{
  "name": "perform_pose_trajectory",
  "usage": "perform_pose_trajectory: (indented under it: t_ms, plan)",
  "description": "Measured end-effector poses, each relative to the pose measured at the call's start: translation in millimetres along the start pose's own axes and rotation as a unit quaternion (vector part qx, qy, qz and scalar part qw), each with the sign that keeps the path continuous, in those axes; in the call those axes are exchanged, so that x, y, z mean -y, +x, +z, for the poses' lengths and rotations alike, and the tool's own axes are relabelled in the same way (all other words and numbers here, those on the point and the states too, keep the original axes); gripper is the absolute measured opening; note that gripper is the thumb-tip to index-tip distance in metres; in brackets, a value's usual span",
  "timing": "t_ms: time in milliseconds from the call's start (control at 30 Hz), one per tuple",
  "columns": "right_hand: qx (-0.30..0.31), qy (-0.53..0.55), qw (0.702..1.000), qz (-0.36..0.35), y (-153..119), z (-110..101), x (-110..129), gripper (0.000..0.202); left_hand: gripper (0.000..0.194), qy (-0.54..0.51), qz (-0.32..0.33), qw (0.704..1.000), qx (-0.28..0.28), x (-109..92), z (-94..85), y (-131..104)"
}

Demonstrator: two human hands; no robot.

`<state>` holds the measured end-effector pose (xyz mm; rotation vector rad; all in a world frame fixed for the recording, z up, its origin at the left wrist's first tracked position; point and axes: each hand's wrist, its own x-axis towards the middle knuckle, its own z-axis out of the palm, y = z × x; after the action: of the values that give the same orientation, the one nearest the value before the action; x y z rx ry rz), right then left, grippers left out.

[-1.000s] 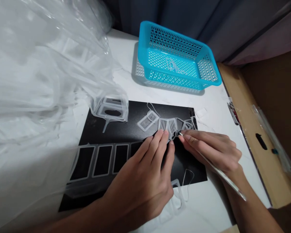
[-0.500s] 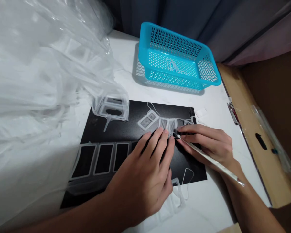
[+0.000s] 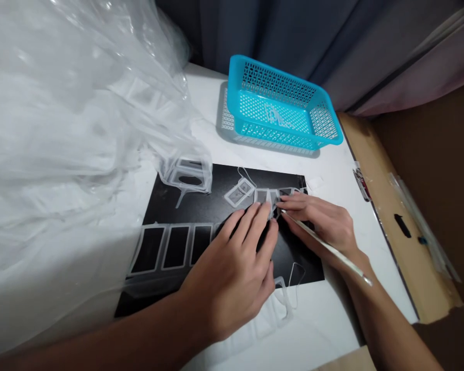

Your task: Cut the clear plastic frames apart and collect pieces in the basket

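My left hand (image 3: 232, 273) lies flat with fingers spread, pressing a clear plastic strip with a row of white-edged rectangular windows (image 3: 176, 250) onto a black sheet (image 3: 226, 178). My right hand (image 3: 322, 221) pinches a slim white pen-like tool (image 3: 330, 247), its tip down beside the left fingertips. The tip's exact kind is hidden by the fingers. Just beyond both hands, several small translucent frame pieces (image 3: 262, 196) sit on the sheet, one cut-off pair (image 3: 239, 192) lying tilted to the left.
A blue perforated basket (image 3: 272, 138) with white scraps inside stands at the back. Crumpled clear plastic (image 3: 73, 129) heaps over the left side. A frame with an oval hole (image 3: 208, 178) sticks out from it. More translucent strip (image 3: 251, 330) and a thin loop lie in front.
The view has shifted slightly, moving the scene in the picture. My right fingers and the tool tip sit a little closer to my left fingertips; the left hand stays on the strip.
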<state>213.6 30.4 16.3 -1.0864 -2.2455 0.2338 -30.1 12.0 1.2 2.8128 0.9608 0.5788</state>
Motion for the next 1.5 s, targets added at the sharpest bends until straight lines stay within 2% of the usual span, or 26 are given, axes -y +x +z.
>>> perform_pose_trajectory:
  t_ms: [167, 300, 433, 600, 833, 900, 1067, 1167, 1267, 1367, 1500]
  plan:
    - [-0.035, 0.097, 0.987, 0.122, -3.0, 7.7, -12.6, 0.015, 0.059, 0.036, -0.007, 0.999, -0.006, -1.6, 1.5, -1.7]
    - [-0.094, 0.067, 0.974, 0.194, 0.5, 4.0, -14.9, 0.016, 0.058, 0.056, -0.007, 0.998, -0.009, -2.9, 3.9, -5.4]
    - [-0.132, 0.014, 0.973, 0.191, 15.8, -6.3, -27.1, 0.018, 0.060, 0.069, -0.002, 0.997, -0.018, -2.6, 6.6, -8.1]
    - [-0.172, 0.010, 0.970, 0.169, 48.7, -19.7, -55.1, 0.022, 0.057, 0.081, 0.003, 0.996, -0.038, -1.7, 11.8, -10.2]
    - [-0.278, -0.028, 0.950, 0.138, 90.4, -35.6, -69.5, 0.029, 0.057, 0.085, -0.005, 0.994, -0.065, 0.0, 15.5, -13.6]
    - [-0.280, -0.025, 0.949, 0.143, 105.5, -37.7, -76.1, 0.027, 0.058, 0.079, -0.009, 0.995, -0.062, 0.2, 12.3, -13.8]
    - [-0.229, -0.056, 0.955, 0.181, 131.6, -36.4, -86.9, 0.024, 0.071, 0.070, -0.009, 0.996, -0.062, 0.0, 4.3, -13.1]
    - [-0.286, -0.037, 0.942, 0.172, 123.8, -30.3, -71.2, 0.028, 0.067, 0.068, 0.006, 0.996, -0.060, -0.5, 3.6, -13.0]
    - [-0.324, 0.014, 0.931, 0.168, 96.3, -19.0, -41.4, 0.024, 0.062, 0.069, 0.008, 0.995, -0.067, -0.6, 5.3, -13.4]
    - [-0.250, 0.124, 0.949, 0.150, 57.4, -4.9, -12.1, 0.015, 0.060, 0.065, -0.002, 0.995, -0.071, -0.3, 7.9, -14.4]
    - [-0.137, 0.224, 0.949, 0.175, 15.3, 8.7, 11.1, 0.010, 0.058, 0.052, -0.006, 0.997, -0.061, -0.2, 9.4, -15.0]
